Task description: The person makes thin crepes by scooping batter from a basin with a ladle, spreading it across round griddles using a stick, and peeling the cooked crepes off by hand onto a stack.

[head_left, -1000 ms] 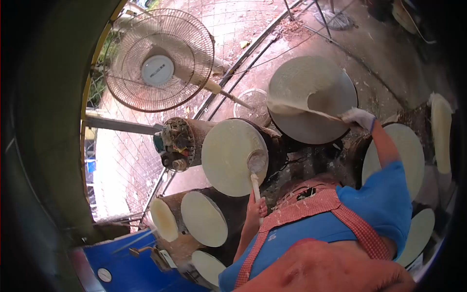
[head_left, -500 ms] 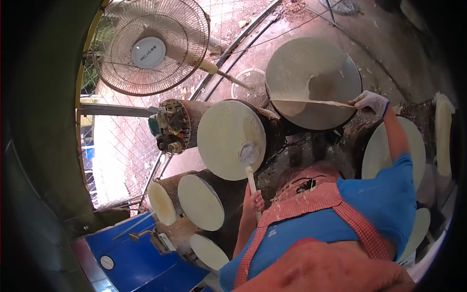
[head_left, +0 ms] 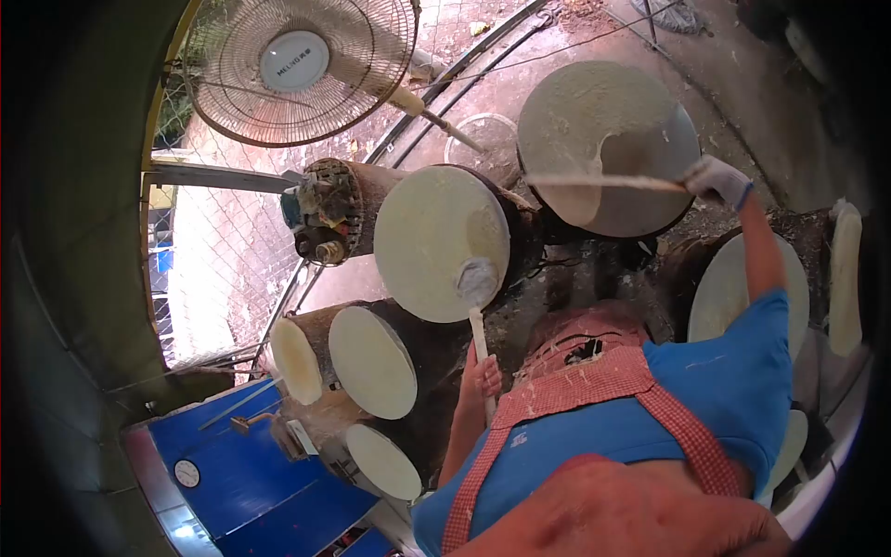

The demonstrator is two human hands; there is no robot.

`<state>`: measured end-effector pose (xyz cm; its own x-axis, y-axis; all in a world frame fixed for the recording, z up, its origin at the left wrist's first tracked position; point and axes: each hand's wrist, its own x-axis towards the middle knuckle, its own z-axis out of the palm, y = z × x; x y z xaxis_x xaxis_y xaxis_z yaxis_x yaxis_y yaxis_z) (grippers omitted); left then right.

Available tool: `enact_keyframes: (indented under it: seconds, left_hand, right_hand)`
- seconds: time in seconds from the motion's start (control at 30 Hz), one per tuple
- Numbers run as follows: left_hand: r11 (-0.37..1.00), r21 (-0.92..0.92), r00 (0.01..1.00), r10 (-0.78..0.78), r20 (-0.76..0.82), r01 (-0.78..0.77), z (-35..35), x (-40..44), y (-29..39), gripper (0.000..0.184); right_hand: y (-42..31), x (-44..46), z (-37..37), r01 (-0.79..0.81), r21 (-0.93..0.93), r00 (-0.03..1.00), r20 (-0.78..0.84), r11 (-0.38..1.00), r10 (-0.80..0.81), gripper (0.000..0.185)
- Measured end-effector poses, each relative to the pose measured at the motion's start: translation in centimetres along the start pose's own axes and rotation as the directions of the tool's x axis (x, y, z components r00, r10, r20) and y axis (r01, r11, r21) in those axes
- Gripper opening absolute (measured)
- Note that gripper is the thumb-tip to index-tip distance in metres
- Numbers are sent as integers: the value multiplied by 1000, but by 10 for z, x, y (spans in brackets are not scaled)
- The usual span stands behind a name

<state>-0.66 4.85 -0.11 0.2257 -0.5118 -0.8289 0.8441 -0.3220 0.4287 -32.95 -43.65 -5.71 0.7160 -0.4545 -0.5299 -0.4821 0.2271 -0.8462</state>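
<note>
My right hand [head_left: 716, 181], in a white glove, is closed on one end of a long thin flat spatula [head_left: 603, 181]. The blade reaches level across a large round griddle [head_left: 650, 153], blurred by motion. Pale batter [head_left: 566, 111] coats much of that plate, leaving a bare dark patch on its right. My bare left hand [head_left: 484, 376] grips the pale handle of a ladle [head_left: 478, 278]. The ladle's round, batter-smeared head is over the lower right of a second griddle [head_left: 427, 232], which is covered with a pale layer.
More round pale-coated griddles [head_left: 373, 362] stand at the lower left, and another [head_left: 756, 288] is under my right arm. A standing fan [head_left: 295, 60] is at the upper left before a wire fence. A blue panel [head_left: 251, 483] with a dial lies lower left.
The view has shifted slightly. My right hand has turned at the wrist, and the spatula is now blurred over the same griddle. My left hand and the ladle stay nearly in place.
</note>
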Motion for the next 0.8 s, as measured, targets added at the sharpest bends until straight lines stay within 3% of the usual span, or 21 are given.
enact_keyframes:
  seconds: [0.07,0.13,0.23,0.27,0.37,0.4,0.43,0.47,0.53,0.57,0.6,0.67,0.7,0.77,0.8]
  left_hand:
    - [1000,-16,1000,-6,-16,6,3,-5,2,64]
    - [1000,10,1000,-5,4,5,-3,-4,4,64]
    - [999,31,1000,-18,8,17,-25,-7,10,65]
    - [999,35,999,-26,29,25,-32,-6,13,65]
    - [992,94,994,-96,58,90,-50,-2,27,65]
    - [990,100,986,-115,122,103,-64,8,30,65]
    - [986,117,973,-137,186,116,-78,16,34,66]
    - [984,142,970,-131,206,103,-85,28,37,66]
    - [968,186,950,-209,231,168,-99,35,46,65]
    - [965,176,942,-231,242,192,-95,27,53,65]
    - [962,168,929,-256,266,217,-90,19,58,66]
    - [955,167,906,-288,309,247,-86,5,66,67]
    - [951,178,894,-300,334,252,-85,1,67,67]
    - [948,182,864,-314,393,262,-91,-4,69,67]
    - [943,211,865,-321,386,256,-95,-9,77,67]
  right_hand:
    - [-34,17,17,98,119,988,-130,988,-83,36]
    - [-61,31,33,12,-71,995,-101,997,-19,41]
    - [-39,0,37,-69,-150,997,10,986,71,37]
    - [-24,-28,37,-51,-128,997,-58,990,43,30]
    - [0,-140,54,-438,-499,896,-177,748,407,29]
    - [65,-196,47,-304,64,932,-185,951,311,35]
    - [126,-234,70,-207,230,897,-343,951,278,38]
    - [167,-258,94,-66,360,822,-509,931,255,41]
    - [115,-242,207,42,386,655,-707,921,266,35]
    - [120,-212,254,-2,130,499,-859,992,114,27]
    - [104,-177,293,137,463,553,-769,875,321,21]
    - [61,-101,356,133,-9,396,-916,991,-61,22]
    - [68,-63,374,177,-96,373,-914,980,-157,27]
    - [33,-38,383,-242,-192,519,-854,951,-40,30]
    - [33,-39,394,-231,-166,505,-862,959,-28,30]
